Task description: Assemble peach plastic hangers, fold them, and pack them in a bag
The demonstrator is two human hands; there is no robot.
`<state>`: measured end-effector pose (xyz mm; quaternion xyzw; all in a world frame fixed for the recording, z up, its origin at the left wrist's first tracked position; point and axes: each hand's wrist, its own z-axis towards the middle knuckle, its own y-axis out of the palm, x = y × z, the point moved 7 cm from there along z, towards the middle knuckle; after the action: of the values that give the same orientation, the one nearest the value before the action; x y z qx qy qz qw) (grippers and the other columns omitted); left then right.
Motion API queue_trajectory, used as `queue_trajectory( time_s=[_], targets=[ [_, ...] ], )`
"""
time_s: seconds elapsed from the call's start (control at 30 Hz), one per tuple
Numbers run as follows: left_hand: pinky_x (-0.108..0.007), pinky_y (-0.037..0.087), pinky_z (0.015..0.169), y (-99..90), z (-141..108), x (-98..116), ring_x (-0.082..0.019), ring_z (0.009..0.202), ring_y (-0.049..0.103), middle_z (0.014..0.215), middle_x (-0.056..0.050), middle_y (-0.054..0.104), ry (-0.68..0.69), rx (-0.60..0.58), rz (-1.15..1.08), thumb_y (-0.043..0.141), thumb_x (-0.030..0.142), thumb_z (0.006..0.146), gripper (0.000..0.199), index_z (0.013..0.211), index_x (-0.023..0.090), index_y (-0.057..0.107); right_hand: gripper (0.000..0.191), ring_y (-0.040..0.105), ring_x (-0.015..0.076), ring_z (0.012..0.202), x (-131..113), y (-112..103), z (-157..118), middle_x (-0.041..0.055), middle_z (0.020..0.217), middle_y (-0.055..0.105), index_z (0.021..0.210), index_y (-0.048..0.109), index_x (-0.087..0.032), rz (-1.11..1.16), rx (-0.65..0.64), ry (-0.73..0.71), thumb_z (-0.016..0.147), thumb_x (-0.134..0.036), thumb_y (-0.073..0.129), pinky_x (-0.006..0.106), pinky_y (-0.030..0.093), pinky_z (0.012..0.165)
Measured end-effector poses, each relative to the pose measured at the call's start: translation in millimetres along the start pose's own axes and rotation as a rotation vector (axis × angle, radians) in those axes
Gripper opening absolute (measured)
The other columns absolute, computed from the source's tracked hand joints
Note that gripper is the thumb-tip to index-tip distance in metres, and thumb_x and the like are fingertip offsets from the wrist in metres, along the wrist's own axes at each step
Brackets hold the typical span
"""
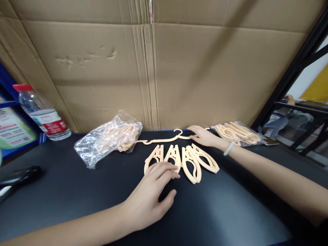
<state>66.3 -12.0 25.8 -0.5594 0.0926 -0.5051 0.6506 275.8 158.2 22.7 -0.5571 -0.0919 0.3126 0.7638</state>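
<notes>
Several folded cream hangers [191, 165] lie side by side on the black table [102, 198]. My left hand [156, 191] is over the two leftmost folded ones, fingers apart, partly covering them; whether it touches them is hard to tell. Behind them an unfolded cream hanger [164, 140] lies stretched out, its hook towards the cardboard. My right hand [203, 136], with a beaded bracelet at the wrist, rests over the right arm of this hanger. Its fingers reach left and hide part of the hanger; whether they grip it cannot be made out.
A clear plastic bag [110, 136] with cream hangers lies back left, another bag [238, 132] back right. A red-capped bottle [48, 118] stands far left, near a black object [22, 176]. Cardboard [102, 68] walls the back. Part of a person's hand [290, 99] shows far right.
</notes>
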Motion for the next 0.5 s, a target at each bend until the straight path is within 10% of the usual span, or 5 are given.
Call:
queue_trajectory(
  time_s=[0.5],
  targets=[
    [-0.046,0.04,0.107,-0.6,0,-2,-0.025,0.124,0.049,0.127,-0.008,0.057,-0.002,0.021,-0.02,0.054,0.013,0.085,0.033,0.116,0.022,0.056,0.009,0.063,0.022,0.088,13,12,13,0.0085,0.091,0.067,0.085,0.064,-0.018,0.043,-0.059,-0.025,0.088,-0.023,0.058,0.036,0.049,0.083]
  ],
)
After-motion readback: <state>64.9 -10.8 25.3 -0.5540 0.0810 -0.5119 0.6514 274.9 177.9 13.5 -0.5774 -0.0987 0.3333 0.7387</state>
